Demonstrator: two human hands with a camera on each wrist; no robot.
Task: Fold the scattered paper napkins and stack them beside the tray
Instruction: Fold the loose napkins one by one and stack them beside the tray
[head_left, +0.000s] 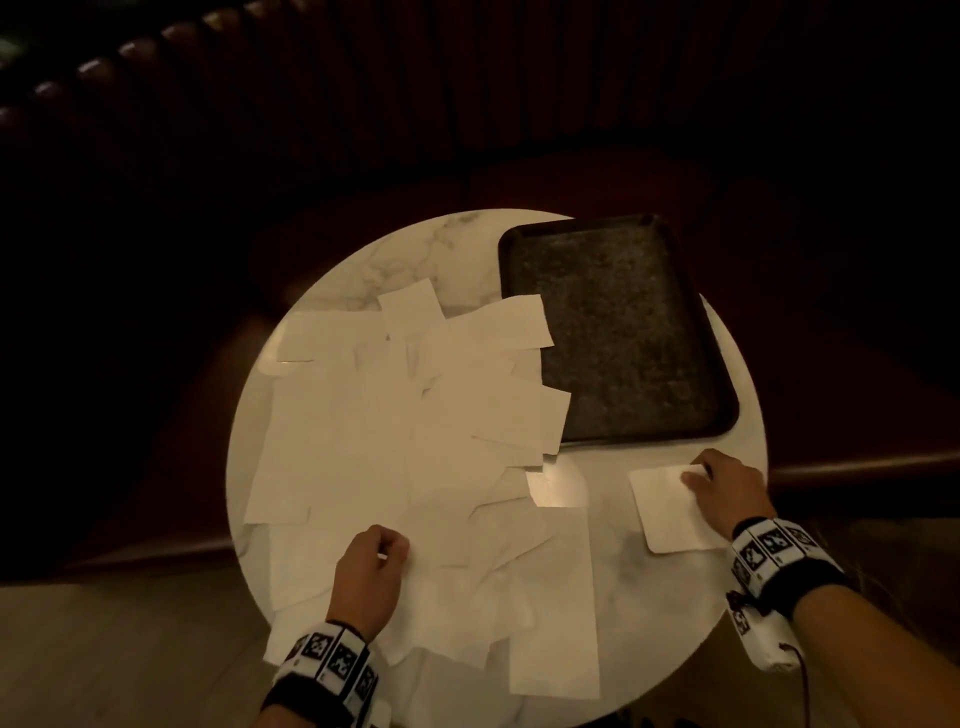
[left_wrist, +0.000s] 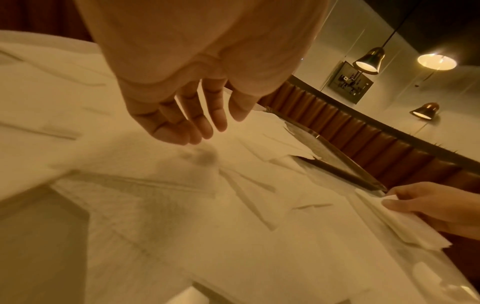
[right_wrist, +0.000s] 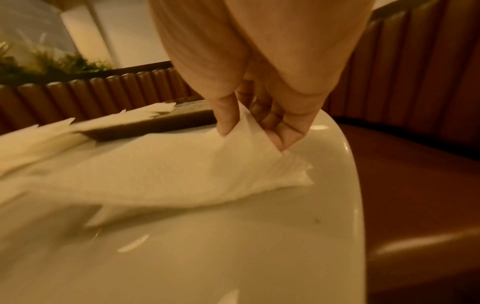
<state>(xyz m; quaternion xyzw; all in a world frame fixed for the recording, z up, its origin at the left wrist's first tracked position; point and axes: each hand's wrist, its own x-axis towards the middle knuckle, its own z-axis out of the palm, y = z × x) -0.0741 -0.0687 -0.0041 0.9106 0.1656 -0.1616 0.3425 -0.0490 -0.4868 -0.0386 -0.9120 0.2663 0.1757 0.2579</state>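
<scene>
Several white paper napkins (head_left: 395, 447) lie scattered and overlapping across the left and middle of the round marble table (head_left: 415, 249). A dark tray (head_left: 613, 332) sits at the back right. One folded square napkin (head_left: 670, 512) lies in front of the tray near the right edge. My right hand (head_left: 724, 483) pinches the folded napkin's (right_wrist: 233, 164) far corner between thumb and fingers (right_wrist: 226, 123). My left hand (head_left: 371, 577) hovers over the near napkins (left_wrist: 207, 195), its fingers (left_wrist: 182, 131) loosely hanging and holding nothing.
A brown padded bench (right_wrist: 402, 185) curves round the far and right sides of the table. Two napkin corners overlap the tray's left rim (head_left: 540, 364). Bare tabletop (head_left: 613, 561) shows between the pile and the folded napkin. Wooden floor (head_left: 130, 649) lies at the lower left.
</scene>
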